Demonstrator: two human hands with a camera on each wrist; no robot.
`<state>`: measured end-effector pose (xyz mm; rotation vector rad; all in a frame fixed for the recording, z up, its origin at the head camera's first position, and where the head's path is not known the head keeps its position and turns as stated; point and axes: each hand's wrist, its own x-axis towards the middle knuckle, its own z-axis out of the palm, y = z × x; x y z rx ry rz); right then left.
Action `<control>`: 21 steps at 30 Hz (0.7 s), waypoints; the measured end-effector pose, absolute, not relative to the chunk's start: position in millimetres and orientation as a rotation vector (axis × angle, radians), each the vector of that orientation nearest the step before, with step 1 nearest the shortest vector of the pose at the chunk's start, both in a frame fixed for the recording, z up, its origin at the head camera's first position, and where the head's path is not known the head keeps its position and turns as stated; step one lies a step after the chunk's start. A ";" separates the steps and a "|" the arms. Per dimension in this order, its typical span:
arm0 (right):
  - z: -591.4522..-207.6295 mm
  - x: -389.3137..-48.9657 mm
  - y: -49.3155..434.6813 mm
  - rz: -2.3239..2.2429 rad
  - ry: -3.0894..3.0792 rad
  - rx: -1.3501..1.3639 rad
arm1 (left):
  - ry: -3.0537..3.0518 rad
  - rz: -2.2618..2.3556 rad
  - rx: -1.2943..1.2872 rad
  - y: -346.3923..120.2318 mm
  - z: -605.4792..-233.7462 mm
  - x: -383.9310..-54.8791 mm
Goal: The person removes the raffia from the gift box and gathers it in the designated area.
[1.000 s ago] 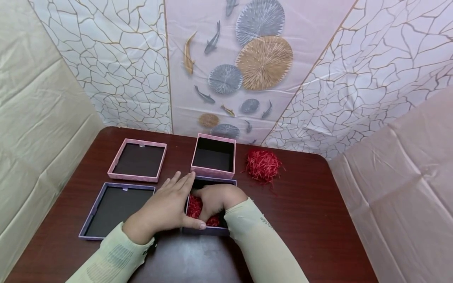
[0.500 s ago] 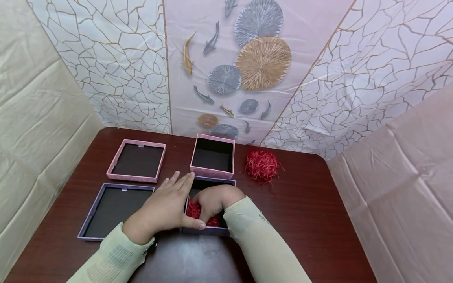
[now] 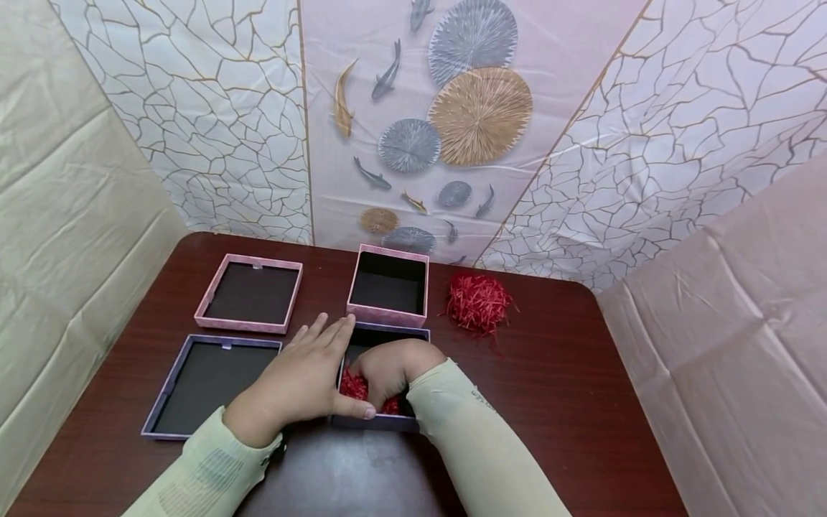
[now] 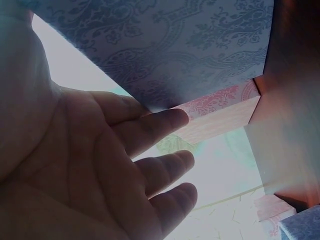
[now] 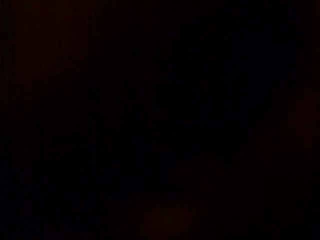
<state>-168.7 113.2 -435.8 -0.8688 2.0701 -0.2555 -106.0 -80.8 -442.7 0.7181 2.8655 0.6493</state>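
A purple-rimmed box [image 3: 377, 424] with a black inside stands in front of me, with red shredded paper [image 3: 353, 385] at its bottom. My right hand [image 3: 394, 370] reaches down into this box among the shreds. Its fingertips are hidden, and the right wrist view is almost black. Along the box's left side lies my left hand [image 3: 300, 377], fingers straight and thumb across the near left corner. In the left wrist view, the index and other fingers [image 4: 165, 167] extend near the patterned box wall [image 4: 190, 50].
Behind the purple box stands a pink box [image 3: 388, 314] with a black inside. A loose pile of red shredded paper [image 3: 479, 303] lies to its right. On the left are a pink lid [image 3: 242, 325] and a purple lid [image 3: 164, 388], both inside-up. Fabric-covered walls surround the table [image 3: 549, 402].
My right hand has shifted slightly within the purple box, and the shreds around its fingers have moved a little. The left hand has stayed in place.
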 end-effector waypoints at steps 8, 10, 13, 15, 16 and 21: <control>-435.2 -168.5 113.0 -0.247 2.073 -0.876 | 2.857 0.678 0.714 -79.8 -441.4 -105.3; -435.0 -168.7 113.3 -0.256 2.075 -0.865 | 2.853 0.682 0.717 -79.7 -441.3 -105.1; -435.1 -169.3 114.2 -0.276 2.087 -0.856 | 2.849 0.681 0.723 -79.4 -441.0 -105.3; -435.3 -169.9 115.1 -0.291 2.100 -0.849 | 2.847 0.678 0.723 -79.3 -441.1 -105.5; -435.5 -170.0 115.6 -0.297 2.108 -0.849 | 2.845 0.677 0.722 -79.3 -441.2 -105.7; -434.6 -170.3 117.9 -0.340 2.138 -0.839 | 2.836 0.686 0.719 -78.8 -443.0 -106.5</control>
